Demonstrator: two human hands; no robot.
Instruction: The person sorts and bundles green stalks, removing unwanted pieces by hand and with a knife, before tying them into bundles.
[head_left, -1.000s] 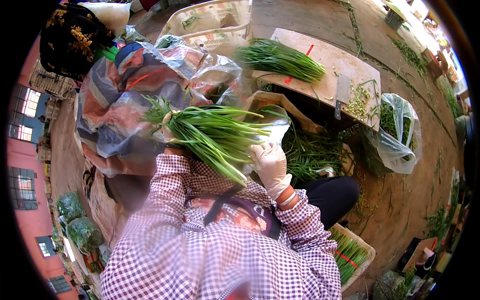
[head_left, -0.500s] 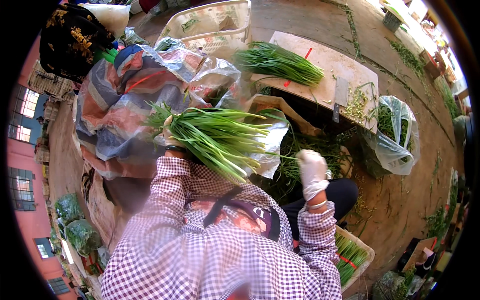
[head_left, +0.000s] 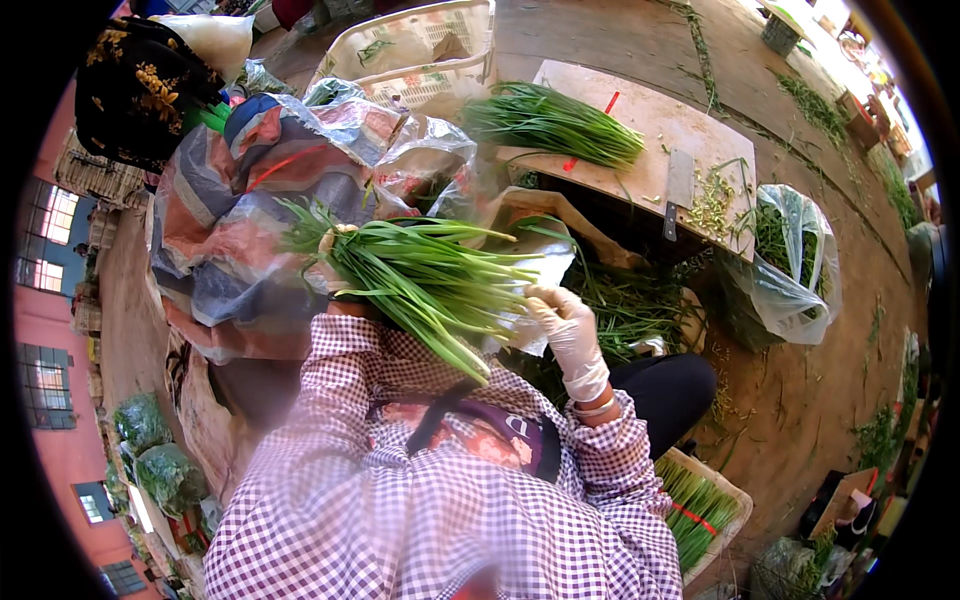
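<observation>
A thick bunch of garlic chives [head_left: 430,275] lies across my left hand [head_left: 326,243], leaf tips to the left and pale stalk ends to the right. That hand is closed around it; leaves cover most of its fingers. My right hand [head_left: 568,335], in a thin whitish glove, is at the stalk ends with thumb and fingers pinched together on them. Under and beyond it is a dark heap of loose green leaves [head_left: 625,310]. Another bunch of chives [head_left: 560,125] rests on a wooden board [head_left: 690,135], with a red tie by it.
A cleaver [head_left: 678,185] lies on the board beside cut scraps. Right of it stands a clear plastic bag [head_left: 805,285] of greens. A striped plastic sheet [head_left: 215,255] spreads at left, below a cream crate [head_left: 405,45]. A basket of tied chives [head_left: 735,520] sits near my right elbow.
My right hand has moved left, from above the leaf heap back to the stalk ends. Earlier a thin strand stretched between it and the bunch. The left hand has hardly moved.
</observation>
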